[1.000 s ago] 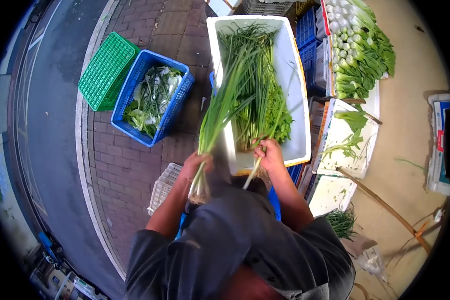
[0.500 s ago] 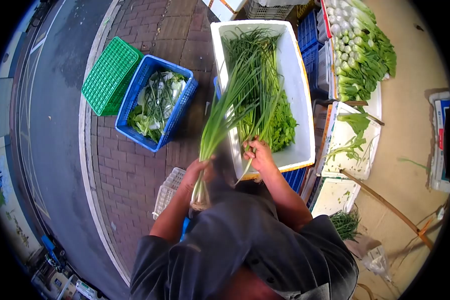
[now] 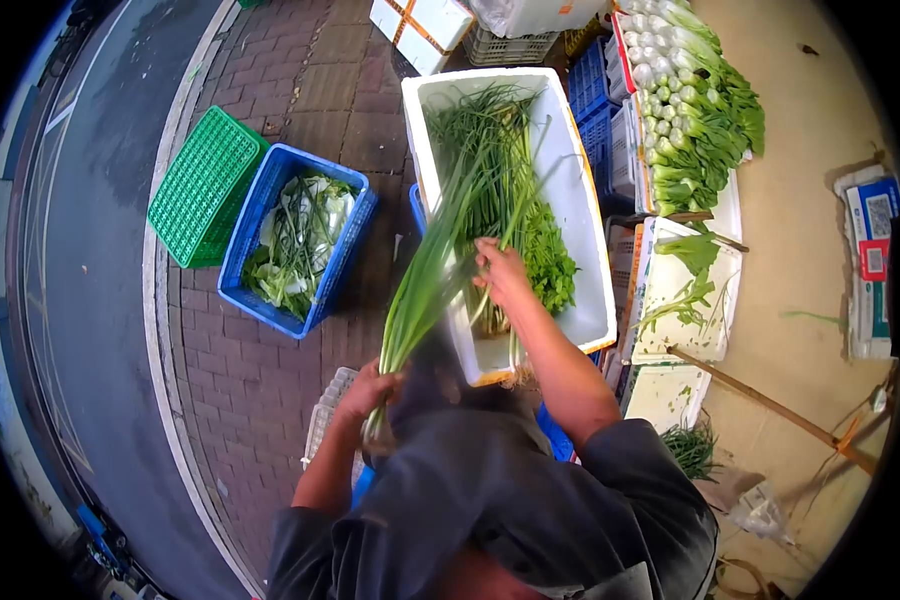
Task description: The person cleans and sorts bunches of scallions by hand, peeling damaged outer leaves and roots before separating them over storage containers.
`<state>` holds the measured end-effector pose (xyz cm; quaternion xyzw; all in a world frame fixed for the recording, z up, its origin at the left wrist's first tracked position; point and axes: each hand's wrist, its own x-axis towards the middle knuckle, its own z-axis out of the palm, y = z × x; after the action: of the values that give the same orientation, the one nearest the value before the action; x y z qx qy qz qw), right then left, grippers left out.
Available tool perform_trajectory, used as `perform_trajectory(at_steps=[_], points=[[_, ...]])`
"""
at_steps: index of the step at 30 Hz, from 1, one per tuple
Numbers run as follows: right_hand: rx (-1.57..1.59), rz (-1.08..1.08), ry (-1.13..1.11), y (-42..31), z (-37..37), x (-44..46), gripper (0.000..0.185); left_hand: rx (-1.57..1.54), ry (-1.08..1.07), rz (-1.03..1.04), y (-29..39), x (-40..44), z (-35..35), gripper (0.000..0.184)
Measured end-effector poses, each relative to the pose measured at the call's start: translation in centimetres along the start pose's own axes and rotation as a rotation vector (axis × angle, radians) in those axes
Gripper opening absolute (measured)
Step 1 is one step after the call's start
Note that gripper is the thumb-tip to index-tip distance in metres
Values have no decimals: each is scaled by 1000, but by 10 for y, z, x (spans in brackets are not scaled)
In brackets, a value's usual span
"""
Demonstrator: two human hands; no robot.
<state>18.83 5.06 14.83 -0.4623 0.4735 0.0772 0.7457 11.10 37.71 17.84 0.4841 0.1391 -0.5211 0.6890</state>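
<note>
Left hand (image 3: 368,388): fingers closed round green onions (image 3: 418,300) (leaves pointing far). Right hand (image 3: 503,272): fingers half-curled, grip unclear, over white box (image 3: 567,165).

Spring onions (image 3: 415,300) green, paler at stems. Foam box (image 3: 576,215) white. Left: lattice-patterned green crate (image 3: 205,185), blue crate (image 3: 342,265).

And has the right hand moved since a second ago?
Yes. Right hand is farther in over the white foam box, away from its near end.
</note>
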Motion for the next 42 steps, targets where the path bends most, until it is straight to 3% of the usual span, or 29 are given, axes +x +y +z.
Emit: perform_trajectory(at_steps=[5,14,15,18,20,23,25,28,29,34,36,37,38,40,42], points=[[-248,6,81,-7,28,46,26,80,39,-9,4,-10,-4,32],[-174,-56,99,9,3,46,23,51,55,-50,6,-12,-19,29],[-271,-74,118,4,1,38,25,51,52,-50,4,-11,-22,27],[-661,-209,-161,-11,-33,31,29,61,66,-50,0,-13,-31,24],[-666,-197,-45,-39,-57,30,27,120,86,-59,1,-17,-37,22],[-799,-369,-26,-64,-86,42,23,297,96,-71,8,-21,-43,22],[-816,-415,-87,-88,-56,13,20,416,83,-68,17,-22,-40,25],[-518,-290,-206,-93,29,-33,18,359,89,-25,13,-21,-42,31],[-457,-241,-244,-89,58,-44,19,318,99,-67,16,-24,-39,38],[-194,-66,-521,-33,217,-69,26,299,87,-36,10,-22,-41,33],[-592,-288,-702,12,259,-45,43,298,77,-57,21,-25,-35,41],[-821,-509,-584,51,272,-25,54,228,69,-63,19,-25,-35,39],[-1006,-541,-567,57,275,-24,57,259,79,-71,19,-24,-36,38],[-806,-755,-539,56,258,-43,49,312,107,-83,19,-24,-40,35],[-565,-745,-472,38,221,-54,27,234,104,-81,12,-22,-42,31]])
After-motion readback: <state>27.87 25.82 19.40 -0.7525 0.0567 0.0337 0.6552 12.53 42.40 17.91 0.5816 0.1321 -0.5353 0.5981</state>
